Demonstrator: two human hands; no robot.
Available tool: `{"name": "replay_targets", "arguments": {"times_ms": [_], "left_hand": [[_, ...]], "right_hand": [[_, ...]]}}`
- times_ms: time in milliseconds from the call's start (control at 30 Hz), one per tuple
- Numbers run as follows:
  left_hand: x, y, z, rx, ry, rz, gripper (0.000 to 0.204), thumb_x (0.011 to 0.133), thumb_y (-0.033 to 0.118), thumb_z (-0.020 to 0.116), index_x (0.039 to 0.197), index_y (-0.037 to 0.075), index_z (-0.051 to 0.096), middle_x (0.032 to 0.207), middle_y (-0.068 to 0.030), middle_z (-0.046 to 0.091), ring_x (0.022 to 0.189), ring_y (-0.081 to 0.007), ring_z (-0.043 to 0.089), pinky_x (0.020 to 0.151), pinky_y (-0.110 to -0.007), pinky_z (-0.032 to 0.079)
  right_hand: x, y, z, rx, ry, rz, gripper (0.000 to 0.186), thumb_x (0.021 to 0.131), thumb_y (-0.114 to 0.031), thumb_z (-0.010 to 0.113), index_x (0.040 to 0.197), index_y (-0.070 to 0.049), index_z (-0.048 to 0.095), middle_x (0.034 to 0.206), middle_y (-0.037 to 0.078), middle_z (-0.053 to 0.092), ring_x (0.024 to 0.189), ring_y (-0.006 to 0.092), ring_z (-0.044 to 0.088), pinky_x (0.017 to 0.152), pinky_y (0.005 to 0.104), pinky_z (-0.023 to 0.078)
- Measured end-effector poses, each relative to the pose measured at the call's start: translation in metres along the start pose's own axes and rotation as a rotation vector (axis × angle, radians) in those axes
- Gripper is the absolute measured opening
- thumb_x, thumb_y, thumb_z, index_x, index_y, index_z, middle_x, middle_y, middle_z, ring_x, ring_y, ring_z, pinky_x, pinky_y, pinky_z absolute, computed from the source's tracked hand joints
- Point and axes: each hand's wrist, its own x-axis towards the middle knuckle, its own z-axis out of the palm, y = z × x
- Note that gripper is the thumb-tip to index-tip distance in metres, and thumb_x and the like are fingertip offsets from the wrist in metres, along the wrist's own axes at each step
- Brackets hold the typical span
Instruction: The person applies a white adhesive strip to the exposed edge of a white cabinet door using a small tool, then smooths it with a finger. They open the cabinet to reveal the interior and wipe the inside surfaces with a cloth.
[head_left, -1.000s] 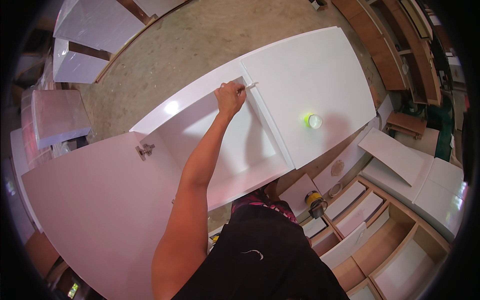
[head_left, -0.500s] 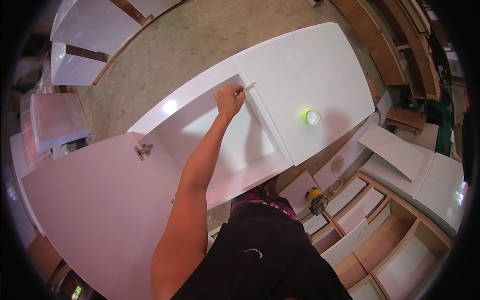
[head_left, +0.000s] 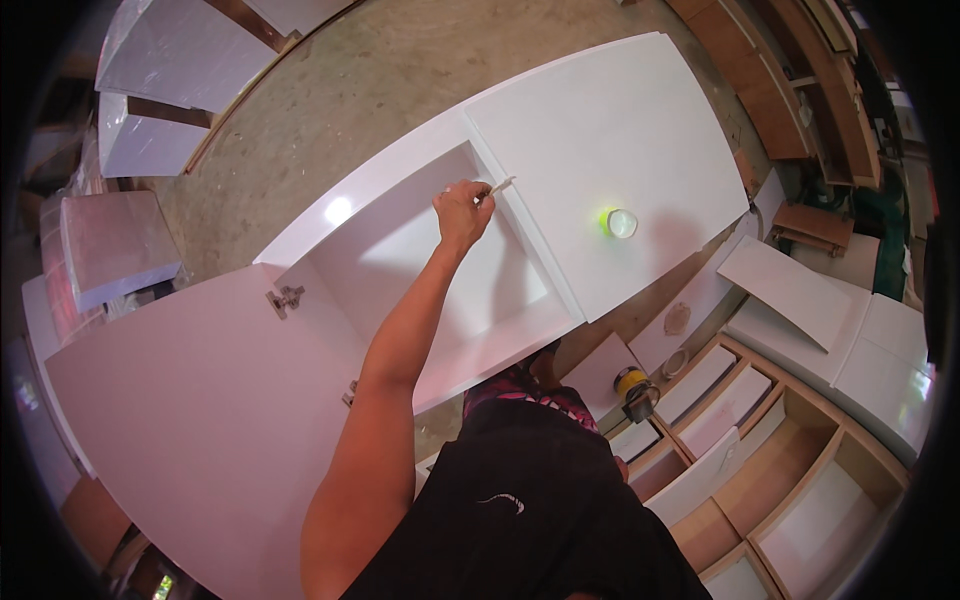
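Observation:
My left hand (head_left: 463,215) is closed in a pinch around a thin, pale stick-like tool (head_left: 502,186), too small to tell its kind. The tool's tip is at the raised edge beside the opening of a white cabinet (head_left: 345,215) lying on its back. My arm reaches across the open compartment (head_left: 470,285), and a shadow falls inside. The cabinet's left door (head_left: 200,420) is swung out on metal hinges (head_left: 286,300). A closed white door (head_left: 590,130) covers the right half, with a small yellow-green cup of white contents (head_left: 620,223) on it. My right hand does not show clearly.
At the lower right stand wooden drawer frames (head_left: 790,480) and white panels (head_left: 790,285). A yellow and dark can (head_left: 634,386) sits on a board near my legs. Plastic-wrapped white cabinets (head_left: 175,50) are at the far left, brown wooden cabinets (head_left: 755,85) at the far right.
My left hand has shifted slightly down and to the right, with the tool still pinched. The cabinet and the cup appear a little higher in the picture.

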Motion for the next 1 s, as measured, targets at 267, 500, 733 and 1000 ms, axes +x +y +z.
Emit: {"name": "replay_targets", "arguments": {"times_ms": [267, 500, 733, 1000], "left_hand": [[-0.047, 0.024, 0.010, 0.076, -0.113, 0.089, 0.014, 0.078, 0.018, 0.072, 0.088, 0.013, 0.079, 0.083, -0.0053, 0.072, 0.081, -0.0274, 0.063, 0.080, -0.045, 0.045], [-0.040, 0.022, 0.014, -0.053, -0.057, -0.022, 0.014, 0.080, 0.020, 0.069, 0.088, 0.013, 0.078, 0.086, -0.0037, 0.072, 0.086, -0.0260, 0.062, 0.087, -0.046, 0.038], [-0.076, 0.031, 0.025, 0.046, -0.188, 0.035, 0.015, 0.079, 0.019, 0.069, 0.088, 0.013, 0.079, 0.085, -0.0035, 0.070, 0.086, -0.0255, 0.061, 0.089, -0.045, 0.038], [-0.067, 0.031, 0.028, -0.049, -0.085, 0.000, 0.014, 0.080, 0.021, 0.070, 0.088, 0.013, 0.078, 0.083, -0.0036, 0.070, 0.084, -0.0255, 0.061, 0.086, -0.046, 0.039]], "right_hand": [[0.010, 0.018, 0.007, -0.001, -0.021, -0.009, 0.041, 0.087, -0.040, 0.072, 0.099, -0.001, 0.068, 0.089, 0.024, 0.072, 0.088, 0.0430, 0.070, 0.077, 0.0480, 0.053], [0.009, 0.003, 0.003, -0.043, -0.018, 0.023, 0.040, 0.086, -0.040, 0.072, 0.102, -0.003, 0.069, 0.091, 0.022, 0.073, 0.090, 0.0420, 0.070, 0.078, 0.0482, 0.053], [0.011, 0.014, 0.002, 0.036, -0.022, 0.070, 0.038, 0.089, -0.041, 0.068, 0.101, -0.005, 0.069, 0.094, 0.022, 0.072, 0.092, 0.0429, 0.070, 0.079, 0.0483, 0.053], [0.011, 0.004, 0.007, 0.024, -0.040, 0.033, 0.041, 0.089, -0.041, 0.068, 0.106, -0.004, 0.069, 0.099, 0.022, 0.074, 0.097, 0.0431, 0.070, 0.082, 0.0485, 0.054]]}}
